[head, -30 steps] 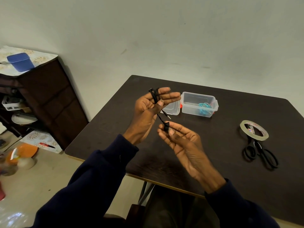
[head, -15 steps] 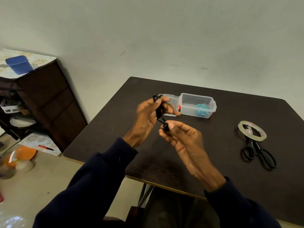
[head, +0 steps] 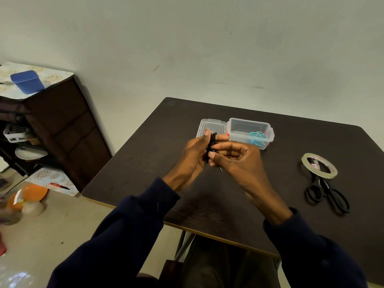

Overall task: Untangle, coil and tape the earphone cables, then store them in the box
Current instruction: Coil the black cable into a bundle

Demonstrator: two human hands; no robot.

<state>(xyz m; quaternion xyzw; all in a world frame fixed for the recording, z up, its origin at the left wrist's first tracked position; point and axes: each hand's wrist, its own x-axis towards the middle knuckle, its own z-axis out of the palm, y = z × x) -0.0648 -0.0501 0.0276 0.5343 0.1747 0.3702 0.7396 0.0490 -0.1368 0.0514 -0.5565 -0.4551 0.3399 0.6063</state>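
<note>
Only illegible red print inside tape roll

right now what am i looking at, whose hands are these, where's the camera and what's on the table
No machine here: a person works bare-handed, filmed by one camera worn on their head, looking down. The left hand grips a coiled black earphone cable; the right hand pinches its lower part. On the dark brown table sits an open clear plastic box holding a teal cable, its clear lid beside it. Further right lie a roll of clear tape and black scissors, the roll resting over the blades.
</note>
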